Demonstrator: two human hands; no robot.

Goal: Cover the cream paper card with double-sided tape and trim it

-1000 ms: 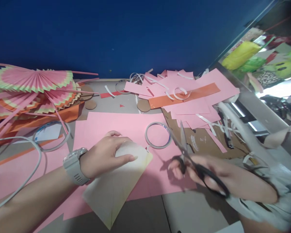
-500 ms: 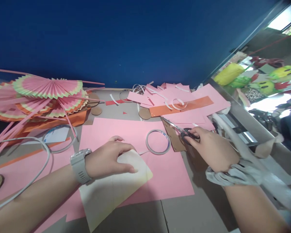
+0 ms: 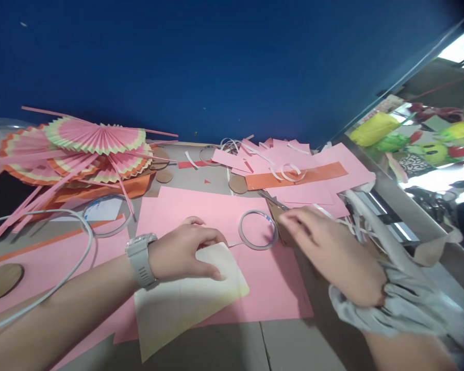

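Observation:
My left hand (image 3: pixel 193 250) lies on a cream sheet (image 3: pixel 185 304), thumb on top and fingers curled at its upper edge. The sheet rests on large pink paper (image 3: pixel 270 288). A thin strip of tape runs from near my left fingertips to a tape roll (image 3: pixel 241 226). My right hand (image 3: pixel 299 232), blurred, is over the handle end of the scissors (image 3: pixel 274 199); the handles are hidden beneath it. Its thumb and forefinger are slightly apart, with nothing seen between them.
Pink and orange folded paper fans (image 3: pixel 100 136) are at the left, above another tape roll (image 3: pixel 130 226). Pink scraps, white strips and an orange strip (image 3: pixel 305 175) lie at the back right. Small cardboard discs (image 3: pixel 237 183) sit near the blue wall.
My right hand has let go of the scissors' handles and now covers them. The whole view has shifted slightly; my left hand stays on the cream sheet.

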